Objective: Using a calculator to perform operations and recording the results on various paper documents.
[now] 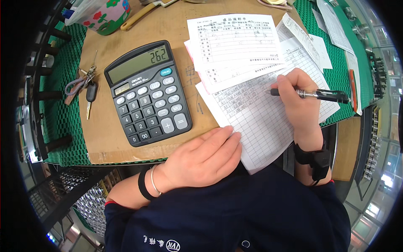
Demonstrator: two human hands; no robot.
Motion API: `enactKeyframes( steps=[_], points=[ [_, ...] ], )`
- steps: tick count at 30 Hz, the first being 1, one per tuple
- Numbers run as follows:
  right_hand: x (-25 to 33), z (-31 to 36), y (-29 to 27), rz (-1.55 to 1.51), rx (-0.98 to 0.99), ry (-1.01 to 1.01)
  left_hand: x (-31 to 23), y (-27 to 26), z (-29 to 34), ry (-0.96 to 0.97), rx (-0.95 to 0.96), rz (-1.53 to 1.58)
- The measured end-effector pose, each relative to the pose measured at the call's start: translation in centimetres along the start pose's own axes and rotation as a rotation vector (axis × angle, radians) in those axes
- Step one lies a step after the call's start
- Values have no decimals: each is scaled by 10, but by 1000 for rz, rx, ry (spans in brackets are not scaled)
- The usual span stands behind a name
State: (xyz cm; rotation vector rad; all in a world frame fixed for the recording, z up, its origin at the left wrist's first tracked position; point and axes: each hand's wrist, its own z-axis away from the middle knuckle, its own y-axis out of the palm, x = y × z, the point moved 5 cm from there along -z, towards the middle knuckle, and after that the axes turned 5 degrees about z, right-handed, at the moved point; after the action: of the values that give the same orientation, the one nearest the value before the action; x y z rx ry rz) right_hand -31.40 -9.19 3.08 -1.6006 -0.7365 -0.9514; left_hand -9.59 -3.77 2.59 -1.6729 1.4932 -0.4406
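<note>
My right hand (300,98) is closed around a black pen (331,95), its tip close to the handwritten rows on a gridded sheet (260,130). On that sheet's lower left edge, my left hand (205,157) lies flat with its fingers stretched out. Printed slips (235,42) with handwriting overlap the top of the gridded sheet. A dark desktop calculator (149,92) rests to the left of the papers, digits showing on its display. Both wrists wear dark bands, and a thin bangle circles the left one.
Keys (90,92) on a cord lie left of the calculator. A flowered plastic tub (100,17) and a wooden-handled tool (140,16) are at the far left. Brown cardboard (100,143) covers part of the green mat (69,153). More papers (336,25) and an orange-red strip (352,90) are at the right.
</note>
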Motion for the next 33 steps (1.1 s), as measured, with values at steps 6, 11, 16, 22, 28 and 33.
enactKeyframes(
  steps=[6,11,16,22,28,33],
  points=[
    [-2,1,-2,82,46,23,1,0,1,2,5,-6],
    [-3,1,-3,79,16,32,0,0,1,0,8,-8],
    [-1,0,0,-9,-28,-10,0,1,1,2,9,-7],
    [0,0,0,34,-26,-10,0,0,1,-2,20,3],
    [-1,-2,0,-84,-96,58,1,1,1,-2,17,1],
    [3,-4,-5,-62,-70,106,1,-2,-1,6,13,-14]
  ],
)
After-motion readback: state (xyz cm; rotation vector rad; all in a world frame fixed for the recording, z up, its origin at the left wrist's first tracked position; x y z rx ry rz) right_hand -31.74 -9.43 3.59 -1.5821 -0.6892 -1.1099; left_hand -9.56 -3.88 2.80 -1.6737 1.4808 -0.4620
